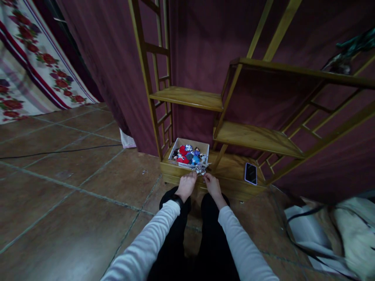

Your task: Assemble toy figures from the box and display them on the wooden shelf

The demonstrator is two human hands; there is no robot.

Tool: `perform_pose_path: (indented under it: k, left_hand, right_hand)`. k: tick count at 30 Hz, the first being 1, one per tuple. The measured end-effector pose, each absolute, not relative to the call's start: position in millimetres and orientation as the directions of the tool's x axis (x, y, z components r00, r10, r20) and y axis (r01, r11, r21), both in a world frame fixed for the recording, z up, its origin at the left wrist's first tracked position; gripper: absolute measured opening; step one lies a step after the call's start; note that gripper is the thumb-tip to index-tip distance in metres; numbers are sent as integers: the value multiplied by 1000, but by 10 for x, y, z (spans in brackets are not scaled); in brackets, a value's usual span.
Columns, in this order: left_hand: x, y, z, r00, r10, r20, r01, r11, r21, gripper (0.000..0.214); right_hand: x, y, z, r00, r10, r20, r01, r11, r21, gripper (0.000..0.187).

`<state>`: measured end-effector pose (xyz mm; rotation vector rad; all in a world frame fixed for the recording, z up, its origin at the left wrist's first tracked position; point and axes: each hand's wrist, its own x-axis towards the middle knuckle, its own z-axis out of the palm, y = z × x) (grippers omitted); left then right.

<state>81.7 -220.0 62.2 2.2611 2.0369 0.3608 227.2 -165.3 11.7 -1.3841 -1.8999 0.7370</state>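
The box (205,146) sits on the bottom board (231,171) of the shelf unit, at its left end, directly ahead of you. The phone (250,173) lies on the same board, right of the box and well apart from it. A trinket cluster (200,169) rests at the box's front edge. Your left grip (186,186) and right grip (213,185) sit side by side just before it. The curtain (199,47) hangs behind the unit. A bag (336,230) lies on the floor (73,195) to your right.
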Motion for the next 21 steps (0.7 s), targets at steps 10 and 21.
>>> perform_pose_path:
  k: [10, 21]
  left_hand:
    - [829, -2205, 612, 96, 986, 137, 975, -121, 187, 23]
    - [809, -2192, 630, 11, 994, 113, 961, -42, 274, 23]
  right_hand:
    - [2280, -1679, 137, -231, 959, 164, 593, 272, -758, 17]
    - [2263, -1695, 156, -224, 961, 165, 612, 270, -744, 15]
